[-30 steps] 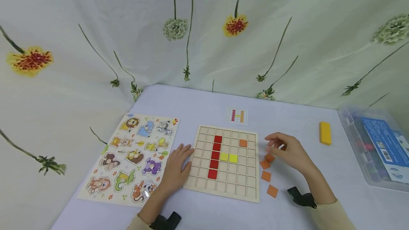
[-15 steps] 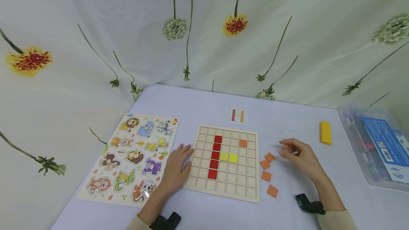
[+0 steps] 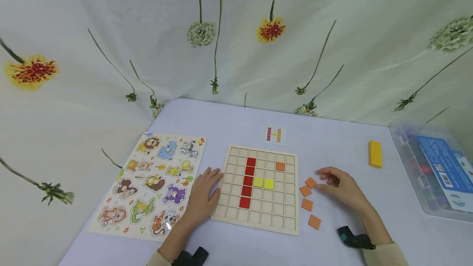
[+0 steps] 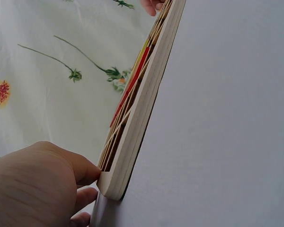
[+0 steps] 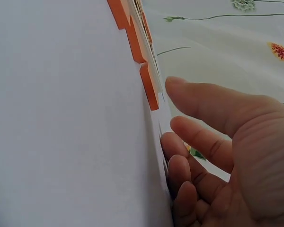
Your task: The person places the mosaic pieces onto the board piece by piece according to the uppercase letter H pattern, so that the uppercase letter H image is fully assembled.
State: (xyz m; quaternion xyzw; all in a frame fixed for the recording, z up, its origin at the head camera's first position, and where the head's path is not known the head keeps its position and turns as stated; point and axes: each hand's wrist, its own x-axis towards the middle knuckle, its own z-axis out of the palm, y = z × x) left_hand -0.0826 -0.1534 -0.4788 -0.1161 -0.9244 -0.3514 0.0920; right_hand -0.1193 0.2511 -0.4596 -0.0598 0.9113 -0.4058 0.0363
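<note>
A square wooden grid board point(image 3: 258, 221) lies on the table with a column of red tiles point(image 3: 247, 180), two yellow tiles point(image 3: 269, 184) and one orange tile point(image 3: 280, 166) set in its cells. My left hand point(image 3: 202, 196) lies flat along the board's left edge; in the left wrist view its fingers point(image 4: 87, 172) touch the board's corner. Right of the board lie several loose orange tiles point(image 3: 307, 205). Beside the uppermost of these, my right hand point(image 3: 341, 188) hovers with thumb and fingers apart and slightly bent, nothing between them, as the right wrist view point(image 5: 213, 137) also shows.
A small pattern card point(image 3: 273, 135) lies behind the board. To the left is an animal puzzle board point(image 3: 148, 186). A yellow block point(image 3: 375, 154) and a clear plastic case point(image 3: 425, 192) stand at the right. A flowered cloth point(image 3: 236, 52) hangs behind the table.
My right hand has drawn back rightward from beside the board, then come slightly down and left to the top loose orange tile. The left hand has stayed in place.
</note>
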